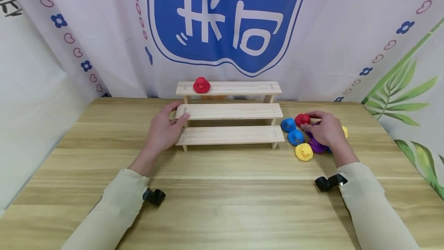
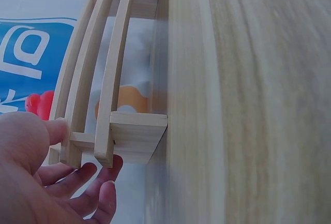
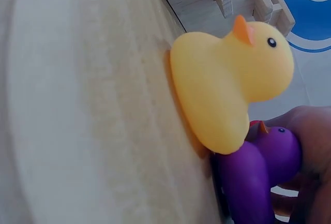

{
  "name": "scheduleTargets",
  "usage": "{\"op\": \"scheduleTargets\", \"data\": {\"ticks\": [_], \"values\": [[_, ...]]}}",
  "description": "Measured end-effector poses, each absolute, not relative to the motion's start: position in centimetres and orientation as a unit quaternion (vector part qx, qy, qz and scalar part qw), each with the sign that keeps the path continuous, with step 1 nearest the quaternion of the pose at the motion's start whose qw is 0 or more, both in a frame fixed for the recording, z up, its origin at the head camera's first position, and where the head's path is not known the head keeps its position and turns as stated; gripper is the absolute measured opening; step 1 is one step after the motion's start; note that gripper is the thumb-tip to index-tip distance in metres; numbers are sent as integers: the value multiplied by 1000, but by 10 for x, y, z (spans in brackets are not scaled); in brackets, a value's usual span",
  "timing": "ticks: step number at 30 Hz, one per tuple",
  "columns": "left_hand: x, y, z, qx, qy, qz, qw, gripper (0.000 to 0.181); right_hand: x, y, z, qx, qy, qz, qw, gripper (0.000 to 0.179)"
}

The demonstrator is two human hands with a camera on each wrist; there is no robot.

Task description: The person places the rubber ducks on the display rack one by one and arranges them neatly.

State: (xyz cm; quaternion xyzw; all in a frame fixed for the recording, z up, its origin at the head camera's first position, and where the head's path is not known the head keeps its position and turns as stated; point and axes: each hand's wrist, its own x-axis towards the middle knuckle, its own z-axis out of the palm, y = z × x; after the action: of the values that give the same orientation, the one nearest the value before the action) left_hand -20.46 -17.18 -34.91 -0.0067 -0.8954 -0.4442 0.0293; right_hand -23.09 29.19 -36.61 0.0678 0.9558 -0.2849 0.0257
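Observation:
A three-tier wooden stand (image 1: 229, 112) rises in steps at the back of the table, with a red rubber duck (image 1: 201, 85) on its top board near the left end. My left hand (image 1: 164, 127) grips the stand's left end, thumb on the middle board and fingers around the end in the left wrist view. Beside the stand's right end, my right hand (image 1: 325, 128) pinches another red rubber duck (image 1: 302, 119) between thumb and fingers. Around that hand sit blue ducks (image 1: 296, 137), a yellow duck (image 1: 304, 152) and a purple duck (image 3: 248, 182); the hand partly hides several.
Another yellow duck (image 1: 345, 132) shows behind the right hand. A white curtain (image 1: 121, 68) with a blue emblem hangs close behind the stand. The wood-grain table (image 1: 222, 203) extends in front of it.

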Motion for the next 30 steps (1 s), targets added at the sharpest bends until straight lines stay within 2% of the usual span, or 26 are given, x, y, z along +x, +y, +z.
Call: {"op": "scheduleTargets", "data": {"ticks": [17, 30], "values": [[-204, -171, -348, -3, -896, -443, 20, 64, -228, 295, -364, 82, 949, -303, 13, 61], [-203, -169, -347, -3, -895, -444, 27, 63, -226, 283, -345, 45, 948, -313, -36, 73]]}}
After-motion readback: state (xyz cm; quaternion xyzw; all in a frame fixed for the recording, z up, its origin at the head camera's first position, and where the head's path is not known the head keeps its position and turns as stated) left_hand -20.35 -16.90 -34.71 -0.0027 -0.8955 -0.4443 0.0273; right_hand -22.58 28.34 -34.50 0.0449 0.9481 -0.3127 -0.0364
